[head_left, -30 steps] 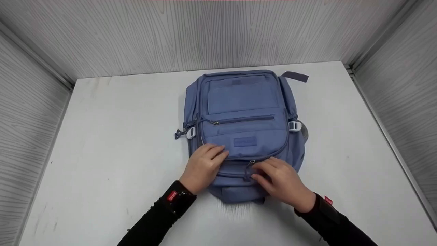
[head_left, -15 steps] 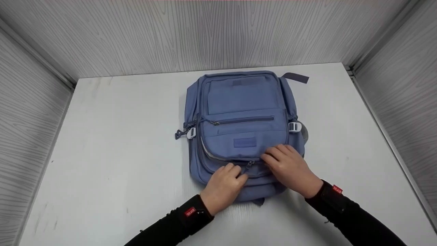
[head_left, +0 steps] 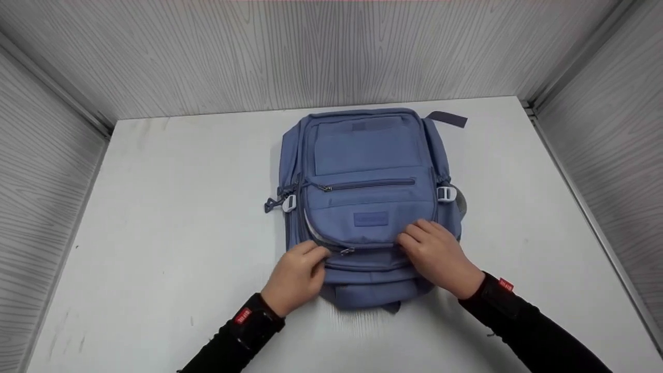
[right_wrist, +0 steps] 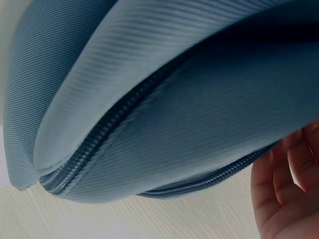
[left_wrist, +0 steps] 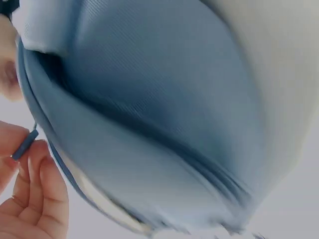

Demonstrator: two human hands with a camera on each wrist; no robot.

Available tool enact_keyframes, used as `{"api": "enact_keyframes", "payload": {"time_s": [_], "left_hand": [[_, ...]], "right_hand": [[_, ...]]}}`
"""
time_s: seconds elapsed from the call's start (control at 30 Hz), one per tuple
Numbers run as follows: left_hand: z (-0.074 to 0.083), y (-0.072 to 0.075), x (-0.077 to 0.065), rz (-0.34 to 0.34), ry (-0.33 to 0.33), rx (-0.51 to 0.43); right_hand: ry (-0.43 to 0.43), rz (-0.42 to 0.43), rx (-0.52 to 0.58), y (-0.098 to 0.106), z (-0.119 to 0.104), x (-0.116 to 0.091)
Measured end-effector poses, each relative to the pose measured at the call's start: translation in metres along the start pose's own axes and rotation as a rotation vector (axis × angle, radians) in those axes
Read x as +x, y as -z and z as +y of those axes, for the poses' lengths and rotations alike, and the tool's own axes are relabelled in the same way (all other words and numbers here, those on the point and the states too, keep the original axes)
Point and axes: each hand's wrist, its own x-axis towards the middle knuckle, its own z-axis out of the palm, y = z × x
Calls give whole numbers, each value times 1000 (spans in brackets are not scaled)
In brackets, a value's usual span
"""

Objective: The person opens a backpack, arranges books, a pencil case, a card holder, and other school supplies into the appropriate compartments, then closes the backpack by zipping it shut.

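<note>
A blue backpack (head_left: 370, 191) lies front side up on the white table. My left hand (head_left: 296, 274), at the lower left of its front pocket, pinches a blue zipper pull (left_wrist: 25, 145) between thumb and fingers, as the left wrist view shows. The zipper slider (head_left: 347, 251) sits on the pocket's lower curve. Left of it the seam gapes and a pale lining (left_wrist: 102, 199) shows. My right hand (head_left: 437, 256) grips the pocket's lower right edge, its fingers at the zipper seam (right_wrist: 224, 171) in the right wrist view; the thumb is hidden there.
Grey wood-grain panels (head_left: 331, 52) enclose the white table (head_left: 181, 207) at the back and both sides. White buckles (head_left: 446, 194) sit on the backpack's sides, and a dark strap end (head_left: 448, 119) sticks out at its top right.
My right hand has left the zipper pull and moved right to the pocket edge. My left hand has taken the pull and drawn it left along the lower curve, the slider moving with it.
</note>
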Motion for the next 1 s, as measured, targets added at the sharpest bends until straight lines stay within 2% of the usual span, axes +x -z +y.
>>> {"api": "enact_keyframes", "payload": {"time_s": [0.17, 0.33, 0.43, 0.6, 0.8, 1.0], "left_hand": [[-28, 17, -5, 15, 91, 79], [-56, 25, 4, 8, 148, 156], [-71, 27, 16, 13, 177, 164], [-89, 29, 45, 30, 197, 189], [-98, 30, 76, 43, 257, 231], [-104, 15, 91, 74, 351, 255]], "right_hand": [[-2, 20, 8, -1, 2, -1], [-10, 26, 14, -1, 2, -2], [-8, 30, 18, -2, 1, -3], [-11, 45, 29, -3, -1, -4], [-14, 64, 44, -4, -2, -3], [-24, 64, 48, -4, -2, -4]]}}
